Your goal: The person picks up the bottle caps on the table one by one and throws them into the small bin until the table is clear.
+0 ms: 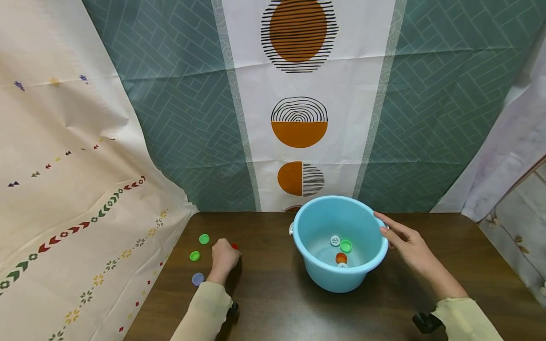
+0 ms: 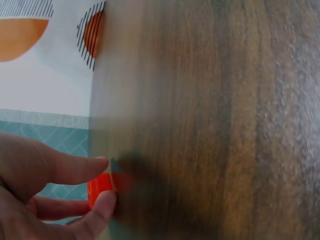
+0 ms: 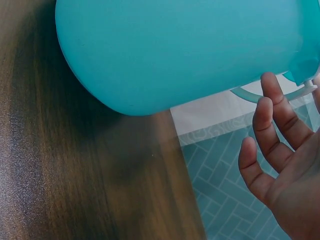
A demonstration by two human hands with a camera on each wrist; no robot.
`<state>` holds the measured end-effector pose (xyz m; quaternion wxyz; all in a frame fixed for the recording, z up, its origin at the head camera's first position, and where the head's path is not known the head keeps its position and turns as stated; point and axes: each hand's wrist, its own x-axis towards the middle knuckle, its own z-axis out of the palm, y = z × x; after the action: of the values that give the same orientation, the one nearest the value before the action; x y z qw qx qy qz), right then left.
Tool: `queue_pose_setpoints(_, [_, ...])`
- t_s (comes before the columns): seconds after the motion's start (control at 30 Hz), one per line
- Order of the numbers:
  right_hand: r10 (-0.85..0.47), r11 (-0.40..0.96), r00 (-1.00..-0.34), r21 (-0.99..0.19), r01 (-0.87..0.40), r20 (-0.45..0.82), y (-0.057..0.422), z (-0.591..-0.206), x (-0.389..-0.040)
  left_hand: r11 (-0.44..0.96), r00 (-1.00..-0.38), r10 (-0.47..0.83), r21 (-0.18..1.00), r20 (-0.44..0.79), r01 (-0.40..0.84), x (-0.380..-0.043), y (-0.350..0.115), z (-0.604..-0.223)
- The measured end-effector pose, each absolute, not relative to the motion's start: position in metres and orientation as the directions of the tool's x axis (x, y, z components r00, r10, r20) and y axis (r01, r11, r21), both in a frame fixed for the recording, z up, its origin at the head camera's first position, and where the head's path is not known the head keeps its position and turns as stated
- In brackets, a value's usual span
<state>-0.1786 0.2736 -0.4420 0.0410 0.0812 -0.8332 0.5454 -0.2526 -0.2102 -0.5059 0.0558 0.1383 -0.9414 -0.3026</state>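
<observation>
At the left of the table in the head view, my left hand (image 1: 224, 259) is around a red bottle cap (image 1: 235, 246). The left wrist view shows thumb and fingers pinching this red cap (image 2: 95, 194) at its edges, close to the tabletop. A light blue bucket (image 1: 334, 280) stands upright right of centre. My right hand (image 1: 410, 246) holds its right rim with thumb and index finger. In the right wrist view the other fingers (image 3: 265, 127) hang loosely bent beside the bucket wall. Inside the bucket lie several caps, among them a green cap (image 1: 346, 246) and an orange cap (image 1: 341, 258).
Two green caps (image 1: 204, 239) and a purple-blue cap (image 1: 198, 279) lie on the dark wooden table (image 1: 273, 303) left of my left hand. A patterned cloth (image 1: 204, 118) hangs behind the table's back edge. Pale cloth (image 1: 98, 246) drapes along the left.
</observation>
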Motion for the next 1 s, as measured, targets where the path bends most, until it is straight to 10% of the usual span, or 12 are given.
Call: queue_pose_setpoints(1.0, [-0.103, 0.393, -0.979, -0.896, -0.205, 0.178, 0.2749, -0.4438, -0.1783, 0.670, -0.939, -0.341, 0.710, 0.037, -0.216, -0.2530, -0.2067, -0.5105])
